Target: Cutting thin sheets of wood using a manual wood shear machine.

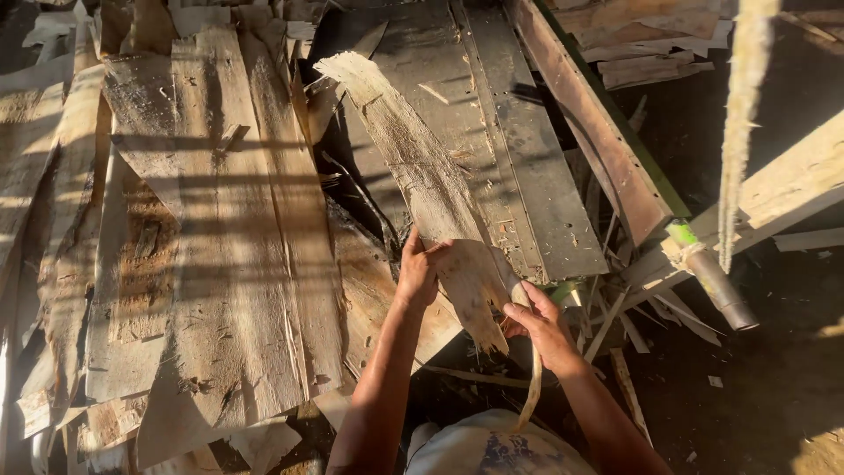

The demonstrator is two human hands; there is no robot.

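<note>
A long thin sheet of wood veneer [413, 158] with ragged edges stretches from my hands away toward the top of the view, over a dark metal machine bed [527, 158]. My left hand [418, 271] grips the sheet's left edge near its torn lower end. My right hand [541, 324] holds the lower right edge, where a narrow pale strip [534, 387] curls down from the sheet toward my lap.
Wide veneer sheets [220, 246] lie stacked in a pile at the left. A rusty metal rail [598, 132] runs along the bed's right side, ending in a roller [716, 281]. Wood scraps [633, 343] litter the dark ground. A frayed rope [743, 114] hangs at the right.
</note>
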